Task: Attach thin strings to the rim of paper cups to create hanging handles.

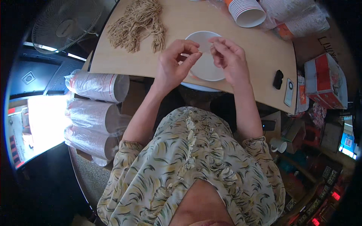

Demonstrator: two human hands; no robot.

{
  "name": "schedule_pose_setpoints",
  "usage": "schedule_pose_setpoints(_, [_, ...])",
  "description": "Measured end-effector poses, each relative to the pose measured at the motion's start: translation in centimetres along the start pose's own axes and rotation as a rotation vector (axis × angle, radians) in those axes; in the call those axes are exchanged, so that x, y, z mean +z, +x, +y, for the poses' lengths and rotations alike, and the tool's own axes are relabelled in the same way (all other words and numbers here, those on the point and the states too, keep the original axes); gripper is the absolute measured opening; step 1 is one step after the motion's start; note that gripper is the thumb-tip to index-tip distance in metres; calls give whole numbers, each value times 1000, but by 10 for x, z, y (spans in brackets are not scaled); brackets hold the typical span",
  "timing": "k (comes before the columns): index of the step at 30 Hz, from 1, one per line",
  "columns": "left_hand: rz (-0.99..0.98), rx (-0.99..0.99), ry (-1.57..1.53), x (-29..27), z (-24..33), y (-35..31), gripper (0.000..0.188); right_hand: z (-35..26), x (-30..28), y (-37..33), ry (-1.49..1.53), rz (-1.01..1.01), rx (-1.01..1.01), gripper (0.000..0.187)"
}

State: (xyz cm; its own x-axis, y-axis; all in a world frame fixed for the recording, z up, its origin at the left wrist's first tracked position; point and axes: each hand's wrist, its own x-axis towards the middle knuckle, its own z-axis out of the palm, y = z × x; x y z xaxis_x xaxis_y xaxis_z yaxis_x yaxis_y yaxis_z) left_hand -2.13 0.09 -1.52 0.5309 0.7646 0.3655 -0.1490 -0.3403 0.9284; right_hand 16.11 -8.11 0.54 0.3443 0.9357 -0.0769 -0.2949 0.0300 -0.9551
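Observation:
My left hand (pixel 180 62) is raised over the table, thumb and forefinger pinched around something small and pale that I cannot make out. Close by on its right, my right hand (pixel 231 58) is also closed, its fingers pressed together with what they hold too small to name. Beneath both hands, near the table's front edge, sits a round white tub (pixel 206 69), its opening partly covered by my fingers. A heap of tan, stringy strands (pixel 139 24) lies on the table beyond my left hand.
Stacked white paper tubs (pixel 247 15) stand at the far right, beside plastic-wrapped stacks. More wrapped tub stacks (pixel 90 116) lie left of me. A black case (pixel 278 79) and a pale remote (pixel 289 92) rest at the table's right edge. A fan (pixel 66 28) stands far left.

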Motion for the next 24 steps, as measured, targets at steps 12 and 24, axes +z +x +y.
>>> schedule_pose_setpoints(12, [-88,-493,-467,-8,-2,3,24,3,16,-34,-982,242,-745,26])
schedule_pose_setpoints(24, [-109,-390,-379,-2,0,0,21,16,19,-31,-993,182,-767,11])
